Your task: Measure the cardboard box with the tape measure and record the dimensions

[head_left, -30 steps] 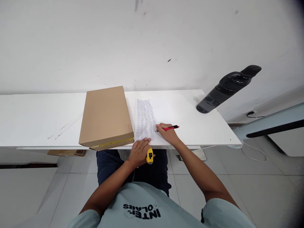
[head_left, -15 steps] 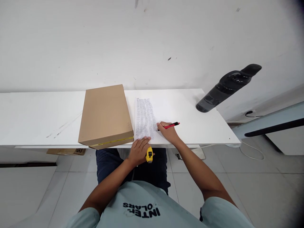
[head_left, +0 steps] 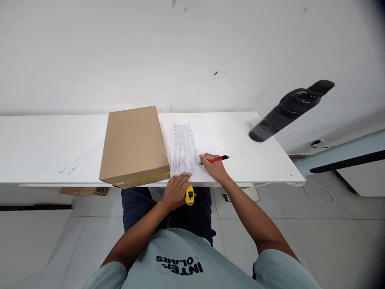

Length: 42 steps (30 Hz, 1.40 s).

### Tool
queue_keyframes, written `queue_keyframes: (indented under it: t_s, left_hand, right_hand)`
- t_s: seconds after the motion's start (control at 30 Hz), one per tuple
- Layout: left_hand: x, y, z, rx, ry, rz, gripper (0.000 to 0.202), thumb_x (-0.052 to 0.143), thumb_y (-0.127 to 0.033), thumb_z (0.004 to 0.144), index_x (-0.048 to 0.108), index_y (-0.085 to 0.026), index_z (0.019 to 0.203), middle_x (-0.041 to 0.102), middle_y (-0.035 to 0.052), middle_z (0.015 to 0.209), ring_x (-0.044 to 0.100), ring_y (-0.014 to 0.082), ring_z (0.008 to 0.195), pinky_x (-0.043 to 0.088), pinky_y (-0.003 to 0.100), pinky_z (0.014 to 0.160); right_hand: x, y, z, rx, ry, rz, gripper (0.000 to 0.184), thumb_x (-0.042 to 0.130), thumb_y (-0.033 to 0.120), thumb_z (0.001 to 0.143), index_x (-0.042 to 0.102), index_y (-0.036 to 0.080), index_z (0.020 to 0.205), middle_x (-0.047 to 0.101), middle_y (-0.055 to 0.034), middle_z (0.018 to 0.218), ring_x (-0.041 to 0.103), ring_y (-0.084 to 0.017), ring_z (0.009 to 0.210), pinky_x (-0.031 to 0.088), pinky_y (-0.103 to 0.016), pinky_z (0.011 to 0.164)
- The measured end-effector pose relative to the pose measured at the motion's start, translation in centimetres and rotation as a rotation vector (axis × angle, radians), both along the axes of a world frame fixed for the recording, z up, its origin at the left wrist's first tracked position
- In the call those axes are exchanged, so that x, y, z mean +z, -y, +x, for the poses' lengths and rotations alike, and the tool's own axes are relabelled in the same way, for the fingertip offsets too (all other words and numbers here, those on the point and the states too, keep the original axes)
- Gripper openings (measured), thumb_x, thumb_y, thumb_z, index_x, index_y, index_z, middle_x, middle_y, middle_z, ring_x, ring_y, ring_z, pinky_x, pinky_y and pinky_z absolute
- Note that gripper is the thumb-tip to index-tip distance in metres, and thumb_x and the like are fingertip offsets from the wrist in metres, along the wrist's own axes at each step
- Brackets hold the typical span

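Note:
With a pinch grip, my right hand (head_left: pixel 214 167) holds a red and black pen (head_left: pixel 219 159), its tip at the right side of a paper sheet (head_left: pixel 183 148) covered in dense handwriting. My left hand (head_left: pixel 176 192) is at the table's front edge, its fingertips lying on the bottom of the sheet. A yellow tape measure (head_left: pixel 189 195) is held at that hand's thumb side, below the tabletop edge. Left of the paper sits a closed brown cardboard box (head_left: pixel 134 144), with a yellow strip (head_left: pixel 144 178) along its front face.
A black bottle-shaped object (head_left: pixel 282 114) stands at the right of the white table (head_left: pixel 234 136), near the wall. Another carton (head_left: pixel 84 191) is partly visible beneath the table. A white cable (head_left: pixel 323 194) lies on the floor at right.
The view has shifted very slightly. Both hands, the pen, the tape measure and the box keep nearly the same places.

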State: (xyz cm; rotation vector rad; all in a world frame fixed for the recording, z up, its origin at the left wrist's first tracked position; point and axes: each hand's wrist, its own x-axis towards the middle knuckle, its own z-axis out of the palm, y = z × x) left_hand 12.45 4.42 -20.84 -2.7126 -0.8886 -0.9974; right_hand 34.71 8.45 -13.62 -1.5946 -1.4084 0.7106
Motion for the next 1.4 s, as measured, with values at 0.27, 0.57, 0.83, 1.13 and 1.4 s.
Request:
queue_keyframes:
  t_s: [0.27, 0.57, 0.83, 1.13, 1.4]
  left_hand:
    - [1.2, 0.2, 0.1, -0.016, 0.017, -0.087, 0.048, 0.072, -0.054, 0.088, 0.062, -0.019, 0.119, 0.069, 0.0152, 0.137, 0.062, 0.0289, 0.133, 0.042, 0.043, 0.110]
    - [8.8, 3.7, -3.7, -0.283, 0.328, -0.288, 0.081, 0.078, -0.074, 0.073, 0.049, -0.021, 0.127, 0.072, 0.0134, 0.122, 0.064, 0.0283, 0.124, 0.049, 0.045, 0.110]
    - [12.0, 4.7, -7.3, -0.050, 0.431, 0.083, 0.101, 0.074, -0.087, 0.062, 0.048, -0.019, 0.132, 0.070, 0.0172, 0.121, 0.060, 0.0330, 0.128, 0.047, 0.050, 0.112]
    - [11.9, 6.1, -12.3, -0.066, 0.435, 0.039, 0.073, 0.075, -0.059, 0.086, 0.045, -0.025, 0.143, 0.076, 0.0129, 0.116, 0.075, 0.0218, 0.102, 0.061, 0.038, 0.089]
    - [13.2, 8.8, -17.3, 0.033, 0.249, 0.240, 0.016, 0.074, -0.023, 0.093, 0.068, -0.018, 0.107, 0.082, 0.0058, 0.095, 0.074, 0.0121, 0.075, 0.060, 0.027, 0.075]
  right_hand:
    - [0.1, 0.1, 0.1, -0.067, 0.136, 0.055, 0.047, 0.045, 0.054, 0.098, 0.063, 0.022, 0.068, 0.065, -0.0039, 0.069, 0.061, -0.022, 0.072, 0.048, -0.033, 0.069]
    - [0.1, -0.9, -0.8, -0.058, 0.283, 0.019, 0.046, 0.046, 0.032, 0.094, 0.064, 0.017, 0.134, 0.066, -0.0154, 0.112, 0.066, -0.028, 0.090, 0.054, -0.041, 0.078]
    - [4.5, 6.5, -6.6, 0.545, -0.331, -0.107, 0.059, 0.058, 0.066, 0.094, 0.061, 0.025, 0.136, 0.071, -0.0082, 0.106, 0.066, -0.021, 0.088, 0.056, -0.037, 0.086]
    - [5.3, 11.5, -15.4, 0.589, -0.892, -0.286, 0.053, 0.093, 0.053, 0.067, 0.063, 0.025, 0.100, 0.064, 0.0018, 0.083, 0.059, -0.014, 0.070, 0.051, -0.027, 0.068]
    - [5.9, 11.2, -16.3, 0.577, -0.728, -0.337, 0.047, 0.091, 0.047, 0.072, 0.070, 0.026, 0.109, 0.072, -0.0014, 0.095, 0.065, -0.016, 0.082, 0.055, -0.030, 0.079]
